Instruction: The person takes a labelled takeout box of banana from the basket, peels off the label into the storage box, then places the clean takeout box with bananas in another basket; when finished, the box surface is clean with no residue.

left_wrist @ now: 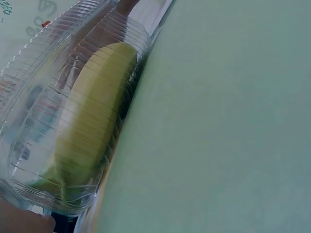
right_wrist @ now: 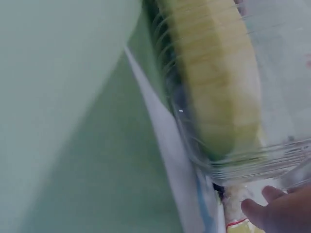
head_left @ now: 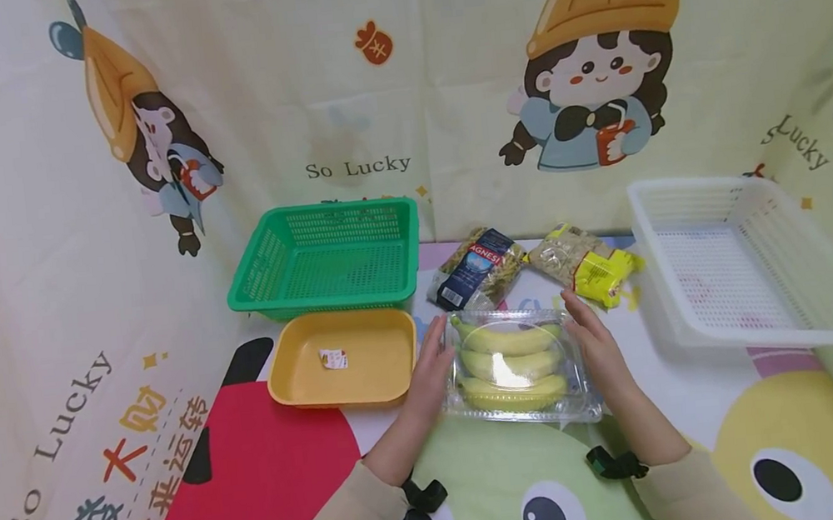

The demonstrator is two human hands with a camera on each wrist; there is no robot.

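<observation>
A clear plastic clamshell box with three yellow bananas inside sits in front of the person. The left hand lies along the box's left side, fingers straight and pointing away from the body. On the opposite side, the right hand is held the same way, its fingertips at the far right corner. Up close in the left wrist view, a banana shows through the ribbed wall. Fingertips appear just past the box's end in the right wrist view.
Behind the box lie an AGNESI pasta bag and a yellow-labelled bag of pale, grain-like food. At left, a green basket stands behind an orange-yellow tray with a small label inside. A white basket stands at right.
</observation>
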